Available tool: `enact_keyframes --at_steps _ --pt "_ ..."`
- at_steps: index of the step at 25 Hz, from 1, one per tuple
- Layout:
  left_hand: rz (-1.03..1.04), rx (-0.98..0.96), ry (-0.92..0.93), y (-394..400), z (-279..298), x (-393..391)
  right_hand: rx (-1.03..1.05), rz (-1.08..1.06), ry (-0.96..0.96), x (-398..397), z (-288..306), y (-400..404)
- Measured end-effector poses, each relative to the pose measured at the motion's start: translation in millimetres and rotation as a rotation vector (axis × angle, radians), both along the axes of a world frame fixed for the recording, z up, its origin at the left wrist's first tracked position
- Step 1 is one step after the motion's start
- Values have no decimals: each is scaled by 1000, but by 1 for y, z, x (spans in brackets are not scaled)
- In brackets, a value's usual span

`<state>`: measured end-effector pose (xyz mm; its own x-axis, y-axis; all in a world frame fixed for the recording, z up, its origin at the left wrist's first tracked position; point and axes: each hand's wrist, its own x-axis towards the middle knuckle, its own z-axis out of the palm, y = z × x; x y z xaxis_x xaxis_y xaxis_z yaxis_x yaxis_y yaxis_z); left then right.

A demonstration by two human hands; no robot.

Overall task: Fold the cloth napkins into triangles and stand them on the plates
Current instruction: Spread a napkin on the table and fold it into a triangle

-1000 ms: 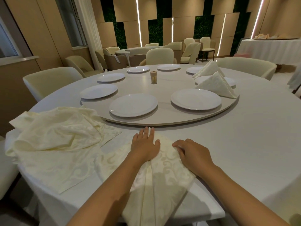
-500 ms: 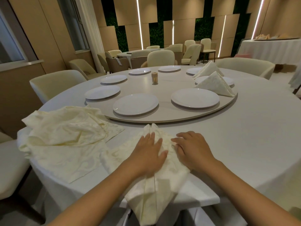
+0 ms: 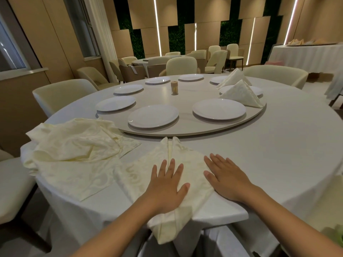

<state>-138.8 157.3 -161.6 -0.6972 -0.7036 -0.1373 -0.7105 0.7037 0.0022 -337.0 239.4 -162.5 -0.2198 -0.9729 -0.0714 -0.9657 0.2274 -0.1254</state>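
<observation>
A cream patterned napkin lies folded into a kite shape at the table's near edge, its lower tip hanging over the edge. My left hand presses flat on its left half with fingers spread. My right hand lies flat on its right edge, fingers straight. A loose pile of unfolded napkins sits to the left. White plates stand on the round turntable. Two folded triangle napkins stand on plates at the far right.
A small wooden toothpick holder stands at the turntable's middle. Cream chairs ring the white-clothed table. Another set table and chairs stand behind, and a draped side table at the far right.
My right hand has gone from curled fingers on the napkin's right side to lying flat and straight. My left hand slid back toward me on the cloth. The view drew back.
</observation>
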Motion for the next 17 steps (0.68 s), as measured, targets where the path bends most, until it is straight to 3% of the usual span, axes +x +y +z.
enact_keyframes --at_steps 2,4,7,10,13,17 --pt "-20 54 83 0 1 2 -22 10 -1 1 0 0" --pt "-23 174 333 2 8 10 -165 77 -24 3 1 5" --pt "-17 170 644 7 20 42 -400 249 -249 13 5 20" --pt "-86 67 694 18 18 84 -457 418 -427 27 6 31" --pt "-154 61 680 26 7 119 -360 521 -443 32 6 35" --pt "-248 159 588 26 2 137 -321 507 -412 36 3 38"
